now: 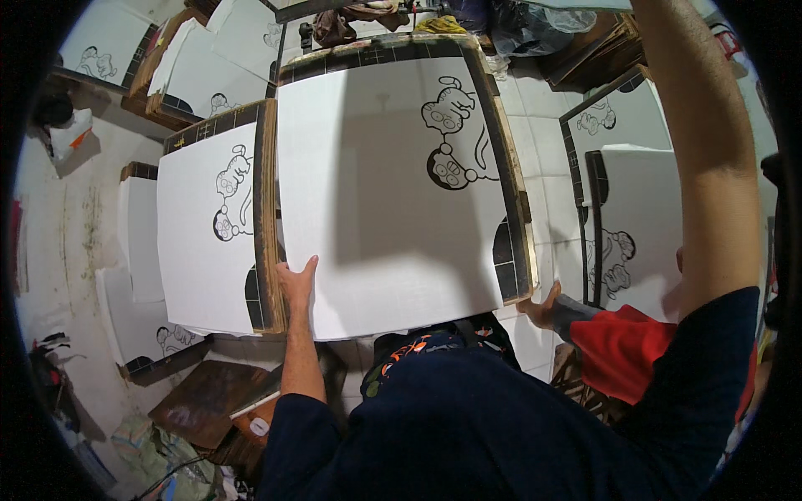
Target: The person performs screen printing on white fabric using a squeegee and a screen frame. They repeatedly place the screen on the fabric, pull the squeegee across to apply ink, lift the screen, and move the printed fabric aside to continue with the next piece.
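Observation:
A white cloth (393, 209) lies on a dark-edged board (376, 54) in front of me, with two line-drawn cartoon figures (451, 142) printed at its right side. My left hand (296, 284) is at the near left edge of this cloth, thumb up along the white surface and the other fingers partly hidden at the edge. It seems to grip the border there. My right forearm (718, 159) stretches up past the upper edge of the picture, so the right hand is out of sight. A wide shadow falls across the cloth.
Another person's hand (543, 311), with a red sleeve (626, 355), is by the board's near right corner. A similar printed board (205, 225) stands close on the left, more on the right (639, 225). Plastic bags (522, 33) lie at the back; a brown board (209, 405) lies lower left.

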A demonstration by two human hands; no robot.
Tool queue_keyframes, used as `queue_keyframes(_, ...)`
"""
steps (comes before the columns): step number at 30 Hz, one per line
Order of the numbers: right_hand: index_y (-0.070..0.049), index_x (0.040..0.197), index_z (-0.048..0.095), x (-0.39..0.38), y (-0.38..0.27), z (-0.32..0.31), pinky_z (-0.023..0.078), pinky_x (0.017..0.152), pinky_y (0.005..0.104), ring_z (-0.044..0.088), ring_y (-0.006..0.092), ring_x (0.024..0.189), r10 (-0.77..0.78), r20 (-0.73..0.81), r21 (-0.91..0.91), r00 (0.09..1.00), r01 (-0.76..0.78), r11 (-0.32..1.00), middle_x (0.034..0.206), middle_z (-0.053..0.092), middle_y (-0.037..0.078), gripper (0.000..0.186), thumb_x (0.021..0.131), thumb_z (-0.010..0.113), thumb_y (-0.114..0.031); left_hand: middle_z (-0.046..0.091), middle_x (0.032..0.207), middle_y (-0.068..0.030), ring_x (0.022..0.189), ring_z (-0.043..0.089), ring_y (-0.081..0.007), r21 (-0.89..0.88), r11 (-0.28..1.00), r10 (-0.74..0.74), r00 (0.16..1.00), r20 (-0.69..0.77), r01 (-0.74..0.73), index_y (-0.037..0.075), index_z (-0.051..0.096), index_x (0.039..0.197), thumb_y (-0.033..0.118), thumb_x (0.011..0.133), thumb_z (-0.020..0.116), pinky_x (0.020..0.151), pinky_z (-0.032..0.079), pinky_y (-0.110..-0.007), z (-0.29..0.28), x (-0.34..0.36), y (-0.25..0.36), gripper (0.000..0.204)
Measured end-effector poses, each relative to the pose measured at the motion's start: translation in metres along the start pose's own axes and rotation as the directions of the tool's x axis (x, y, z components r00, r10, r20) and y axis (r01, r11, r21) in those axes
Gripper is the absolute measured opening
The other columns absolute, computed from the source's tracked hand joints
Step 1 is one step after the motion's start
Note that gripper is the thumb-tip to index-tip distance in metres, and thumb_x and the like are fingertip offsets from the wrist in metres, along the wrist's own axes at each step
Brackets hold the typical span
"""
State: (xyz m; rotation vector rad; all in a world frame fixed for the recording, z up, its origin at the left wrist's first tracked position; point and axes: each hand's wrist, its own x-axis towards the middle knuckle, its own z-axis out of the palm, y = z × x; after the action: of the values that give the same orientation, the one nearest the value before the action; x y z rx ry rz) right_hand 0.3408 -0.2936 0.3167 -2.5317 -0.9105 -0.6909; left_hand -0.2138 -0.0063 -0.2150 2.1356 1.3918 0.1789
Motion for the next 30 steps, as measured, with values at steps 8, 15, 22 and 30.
queue_keyframes(8,-0.007,0.090,0.077,-0.110,-0.025,0.005,0.058,0.066,0.0373,0.072,0.0193,0.075,0.112,0.036,-0.029,0.993,-0.111,0.993,0.079,0.074,0.009,0.083,0.078,0.065,-0.089,0.051,0.145,-0.0322,0.129,0.057,-0.0427,-0.108,0.943,0.304,0.946,-0.115,-0.316,-0.008,0.039,0.151,0.047,0.080,0.089,0.109,0.046,-0.052,-0.023,-0.011,0.105,0.103)
queue_keyframes(15,-0.014,0.098,0.073,-0.285,-0.021,0.084,0.050,0.087,0.0446,0.068,0.0256,0.101,-0.104,-0.118,-0.044,0.988,0.099,0.994,0.102,0.071,0.008,0.062,0.078,0.075,-0.073,0.063,0.132,-0.0214,0.113,0.069,-0.0250,-0.975,0.073,0.780,0.622,-0.075,-0.209,-0.003,0.024,0.160,0.000,0.086,0.084,0.097,0.057,-0.035,-0.048,-0.090,0.328,0.095)
queue_keyframes(22,-0.015,0.099,0.073,-0.469,-0.032,0.175,0.041,0.098,0.0493,0.061,0.0273,0.107,0.010,0.082,0.234,0.997,-0.029,0.972,0.104,0.067,0.006,0.049,0.070,0.086,-0.053,0.069,0.114,-0.0124,0.098,0.070,-0.0196,-0.639,0.763,0.440,0.802,0.404,-0.097,-0.005,0.049,0.147,-0.010,0.076,0.074,0.086,0.060,-0.034,0.045,-0.099,0.227,0.076)
queue_keyframes(30,-0.009,0.105,0.070,-0.630,0.110,0.191,0.038,0.097,0.0478,0.057,0.0309,0.104,0.746,-0.188,0.418,0.638,-0.636,0.649,0.106,0.065,0.009,0.020,0.096,0.065,-0.027,0.057,0.135,-0.0198,0.116,0.063,-0.0282,-0.493,0.866,0.337,0.826,0.452,-0.083,0.006,0.030,0.156,-0.007,0.080,0.076,0.096,0.058,-0.039,0.105,-0.071,0.152,0.090)
